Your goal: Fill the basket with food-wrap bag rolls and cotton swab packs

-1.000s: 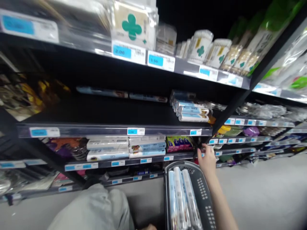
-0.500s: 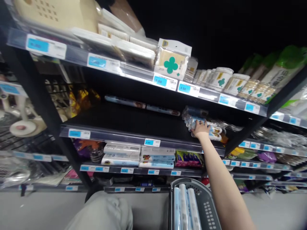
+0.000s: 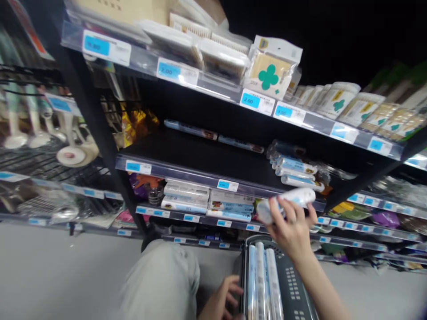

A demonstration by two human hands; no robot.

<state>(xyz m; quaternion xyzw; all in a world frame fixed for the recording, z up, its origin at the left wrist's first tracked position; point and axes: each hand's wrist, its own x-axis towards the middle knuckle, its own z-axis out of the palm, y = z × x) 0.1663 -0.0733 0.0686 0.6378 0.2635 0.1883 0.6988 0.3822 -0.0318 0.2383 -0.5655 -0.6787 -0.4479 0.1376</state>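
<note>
My right hand (image 3: 292,222) is wrapped round a white, plastic-wrapped roll (image 3: 302,195), blurred by motion, above the far end of a grey shopping basket (image 3: 293,275). Whether it is a single roll I cannot tell. Several long white and light-blue rolls (image 3: 262,280) lie side by side along the basket's left side. Close to the basket's left rim is my left hand (image 3: 227,295), fingers apart and holding nothing that I can see. On the middle shelf, a small stack of similar rolls (image 3: 296,166) lies at the right end.
Two long thin rolls (image 3: 190,130) lie at the back of the middle shelf (image 3: 187,153). Packs of toothpicks and sticks (image 3: 267,75) line the shelf above. More white packs (image 3: 187,198) fill the shelf below. Kitchen utensils (image 3: 70,151) hang at left. My knee (image 3: 167,280) is in front.
My right hand has left the stack on the shelf and come down toward the basket with a roll in it. My left hand has come into view. The view has shifted left.
</note>
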